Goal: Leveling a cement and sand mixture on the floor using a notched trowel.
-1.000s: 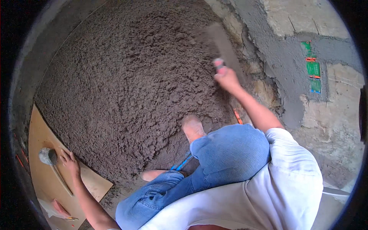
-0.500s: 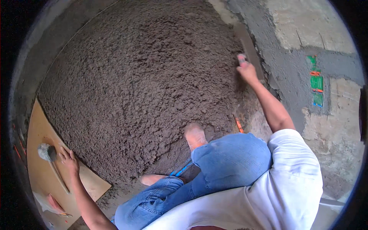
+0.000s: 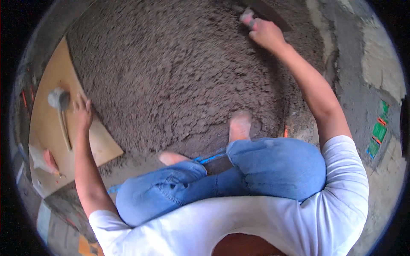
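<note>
My right hand (image 3: 268, 36) is closed around the pinkish handle of a plastering trowel (image 3: 273, 16), whose long dark blade lies over the mortar at the far right. Coarse, damp grey-brown mortar (image 3: 171, 81) spreads out in front of me. On the left, my left hand (image 3: 83, 113) rests on a tan board (image 3: 100, 141) near its mortar-side edge, fingers apart and holding nothing. Beside those fingers lies a mallet (image 3: 63, 126) with a pale, rounded head and a wooden handle.
A clear bag with something reddish (image 3: 45, 160) lies on the board's near part. My bare feet (image 3: 240, 126) stand at the mortar's near edge, with a blue strip (image 3: 212, 158) between them. Green conduit boxes with orange bits (image 3: 378, 131) sit in the rough grey surface at right.
My right hand has swept the trowel from the mortar's right edge inward to the left, turning the blade. My left hand stays on the board. The whole view has shifted.
</note>
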